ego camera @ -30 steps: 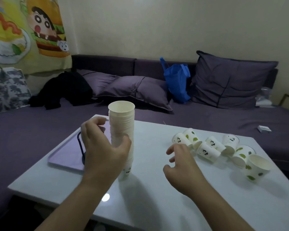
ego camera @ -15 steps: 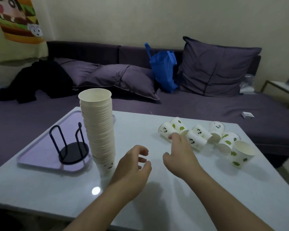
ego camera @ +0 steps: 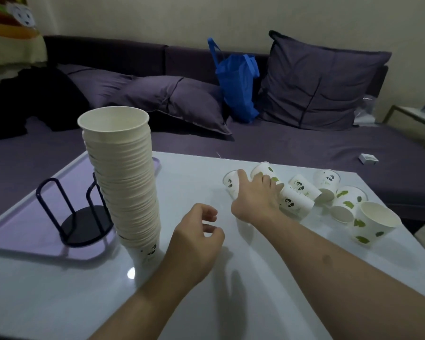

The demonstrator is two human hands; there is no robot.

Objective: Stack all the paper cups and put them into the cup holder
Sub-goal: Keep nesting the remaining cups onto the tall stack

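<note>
Gathering loose cups off the desk: right hand closing on one, left hand open, empty beside the tall stack; next, a firm grip, then nesting it atop, holder unfilled.

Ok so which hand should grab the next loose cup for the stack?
Right. The right hand is already on the loose cups lying at the table's right side. The left hand hovers empty beside the tall stack, better placed to steady it.

One tall stack of cups, seven loose paper cups, one cup holder, one tray, two hands, three cushions.
</note>
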